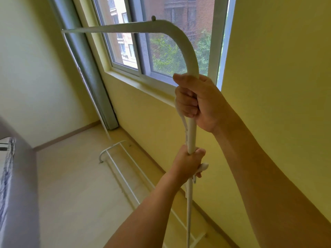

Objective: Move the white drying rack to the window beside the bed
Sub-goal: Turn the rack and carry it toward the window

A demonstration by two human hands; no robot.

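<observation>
The white drying rack (180,40) is a tall tube frame with a curved top corner and a long top bar running left across the window (161,42). Its thin base rails lie on the floor along the wall under the sill. My right hand (197,101) is wrapped around the near upright just below the bend. My left hand (189,161) grips the same upright lower down, next to a white plastic clamp. The far upright stands in the left corner by the window frame.
The bed (10,176), with a grey side and patterned cover, fills the left edge. Yellow walls enclose the corner, one close on my right. Pale wooden floor (75,185) lies between the bed and the rack's base. A grey-blue pillar stands left of the window.
</observation>
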